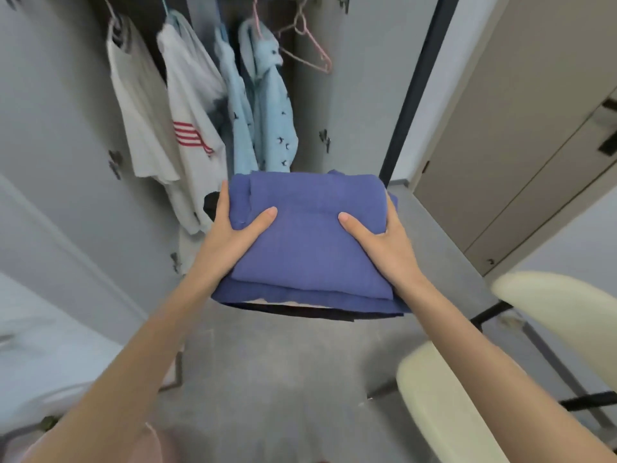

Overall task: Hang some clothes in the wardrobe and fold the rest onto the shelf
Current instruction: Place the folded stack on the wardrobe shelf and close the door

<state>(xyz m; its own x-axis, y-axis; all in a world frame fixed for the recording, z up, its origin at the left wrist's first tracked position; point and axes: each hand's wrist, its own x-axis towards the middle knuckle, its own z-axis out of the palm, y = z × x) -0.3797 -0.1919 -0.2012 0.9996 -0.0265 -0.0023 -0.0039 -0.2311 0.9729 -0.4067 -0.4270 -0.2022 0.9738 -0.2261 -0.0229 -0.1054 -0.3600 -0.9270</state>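
Blue cloth fills the middle of my head view. A blue folded garment (310,228) lies on top of a small stack. Along the near edge beneath it I can see a pale layer and a black garment (300,311). The stack is held in the air, just in front of the open wardrobe (354,105) and above the grey floor (283,379).

The left hand (233,235) grasps the stack's left side, with the thumb flat on the blue top and the fingers curled round the edge. The right hand (384,242) grasps the right side. Its thumb also lies on top, and its fingers are hidden under the cloth. Both bare forearms reach in from the bottom of the frame.

Behind the stack, clothes hang in the wardrobe. At the left is a plain white T-shirt (140,111), and just beside it a red-striped white T-shirt (193,128). Next come two light blue shirts (273,121) with small dark bird prints, hanging side by side, their hems just above the stack's far edge. To their right a bare pink hanger (309,45) hangs tilted.

At the right a cream chair (551,315) on a dark frame stands near my right forearm. A beige door (500,128) fills the upper right corner.
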